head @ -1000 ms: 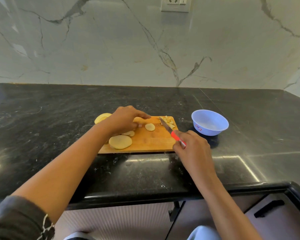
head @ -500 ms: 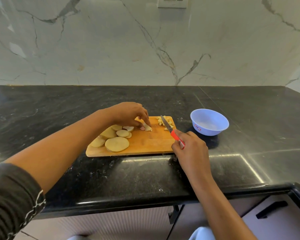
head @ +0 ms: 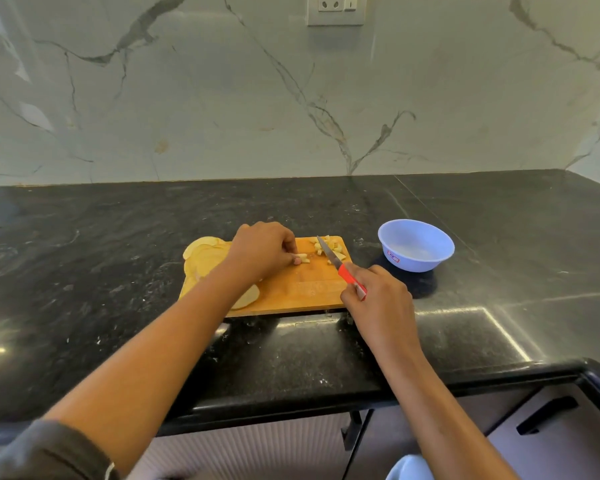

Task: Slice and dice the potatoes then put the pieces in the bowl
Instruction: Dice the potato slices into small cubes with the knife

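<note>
A wooden cutting board lies on the black counter. Round potato slices are piled on its left part, partly hidden by my left forearm. My left hand pinches a small potato slice at mid-board. Diced potato pieces sit at the board's far right corner. My right hand grips a red-handled knife, its blade pointing up-left over the dice, just right of the held slice. A light blue bowl stands right of the board and looks empty.
The black stone counter stretches left and behind the board. A marble wall with a socket stands at the back. The counter's front edge runs below my arms, with cabinet doors and a dark handle beneath.
My left hand drew a small slice from the pile to mid-board and now pinches it. The knife stayed near the dice, its blade beside the slice. The view has shifted slightly.
</note>
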`<state>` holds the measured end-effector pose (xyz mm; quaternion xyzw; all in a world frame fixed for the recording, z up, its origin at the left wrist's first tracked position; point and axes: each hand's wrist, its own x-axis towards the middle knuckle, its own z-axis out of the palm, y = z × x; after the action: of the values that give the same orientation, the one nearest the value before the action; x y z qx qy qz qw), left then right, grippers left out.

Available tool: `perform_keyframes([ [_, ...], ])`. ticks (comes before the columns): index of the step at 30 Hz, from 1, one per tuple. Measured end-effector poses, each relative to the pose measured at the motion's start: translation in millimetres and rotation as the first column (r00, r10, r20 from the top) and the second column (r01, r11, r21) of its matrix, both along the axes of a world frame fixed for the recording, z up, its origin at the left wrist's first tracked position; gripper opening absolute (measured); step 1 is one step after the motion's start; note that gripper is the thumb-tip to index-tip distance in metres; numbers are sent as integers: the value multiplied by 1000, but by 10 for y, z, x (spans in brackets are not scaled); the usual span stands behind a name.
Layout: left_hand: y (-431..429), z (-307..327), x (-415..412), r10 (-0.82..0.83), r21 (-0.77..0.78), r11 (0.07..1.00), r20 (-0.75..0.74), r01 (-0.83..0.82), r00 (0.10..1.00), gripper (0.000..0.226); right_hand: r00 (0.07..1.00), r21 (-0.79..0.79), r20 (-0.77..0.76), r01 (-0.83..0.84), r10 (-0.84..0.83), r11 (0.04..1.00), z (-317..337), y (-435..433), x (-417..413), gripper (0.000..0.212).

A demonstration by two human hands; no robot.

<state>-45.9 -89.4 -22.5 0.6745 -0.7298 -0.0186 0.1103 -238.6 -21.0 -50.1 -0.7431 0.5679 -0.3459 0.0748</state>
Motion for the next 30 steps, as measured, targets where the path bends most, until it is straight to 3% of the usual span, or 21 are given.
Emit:
perform_keyframes([
  [3,62,-58,-40,62,-73,996,51,-58,997,30,1000,-12,-1,-8,8,1000,-2,17,16,39],
  [7,107,-65,-31,5,-85,996,104,4,995,32,1000,-18,-5,-20,19,1000,-10,36,5,40],
  [12,120,-83,-60,-36,-24,999,-94,34,995,33,1000,-15,9,-15,15,1000,-13,39,4,41],
  [17,151,-59,-108,3,-124,992,-219,-31,976,30,1000,-12,4,-17,17,1000,-10,49,6,40],
  [22,179,-75,-80,60,-222,972,-80,-77,995,22,1000,-12,3,-13,13,1000,-9,47,1,40],
  [30,151,-88,-64,82,-218,971,-65,-94,995,26,1000,-10,-6,-8,8,1000,-5,64,8,41],
])
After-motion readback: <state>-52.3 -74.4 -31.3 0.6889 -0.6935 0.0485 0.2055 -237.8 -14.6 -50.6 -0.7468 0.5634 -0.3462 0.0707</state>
